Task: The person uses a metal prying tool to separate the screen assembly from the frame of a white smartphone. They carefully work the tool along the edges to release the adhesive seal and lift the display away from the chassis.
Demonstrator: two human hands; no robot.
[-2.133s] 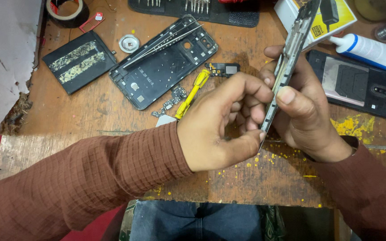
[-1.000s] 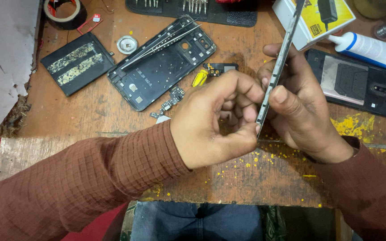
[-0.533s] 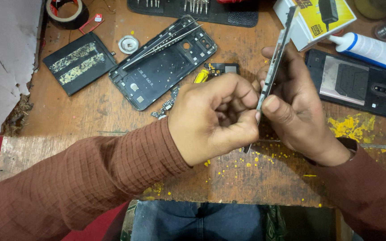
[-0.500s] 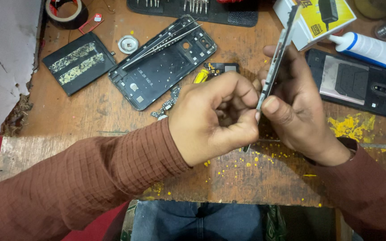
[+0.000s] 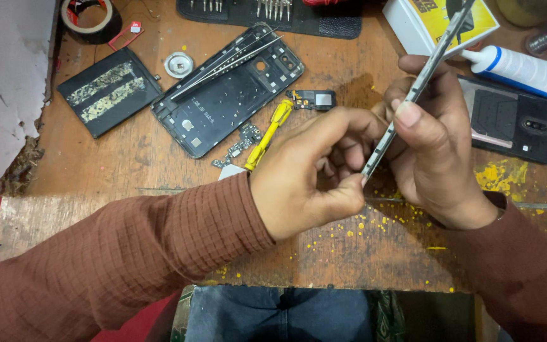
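The right hand (image 5: 441, 149) holds a thin phone panel (image 5: 413, 95) edge-on to the camera, so it reads as a slim tilted strip rising from between the hands toward the far right. The thumb presses on its upper edge and the fingers wrap behind it, a narrow, firm grip. The left hand (image 5: 314, 174) has closed in against the lower end of the panel, its thumb and forefinger pinched at the bottom edge. Compared with two seconds ago, the panel has tilted slightly more upright and both hands have drawn a little nearer to the body, the left hand curling tighter around the lower edge; the work looks to have settled on that bottom corner.

On the tabletop (image 5: 96, 171), well apart to the left, lie a dark phone frame (image 5: 226, 92) with tweezers (image 5: 226, 60) laid across it, a black battery (image 5: 109, 92) at the far left, and a yellow-handled tool (image 5: 267, 133) just beside the left knuckles. To the right of the hands a black back cover (image 5: 511, 123) lies flat, with a white glue tube (image 5: 517, 69) beyond it.

Whatever the left fingertips pinch is hidden behind the curled fingers; I cannot tell whether they hold a small tool or bare edge. The panel's face is not visible, and its top end is cut off by the frame edge.
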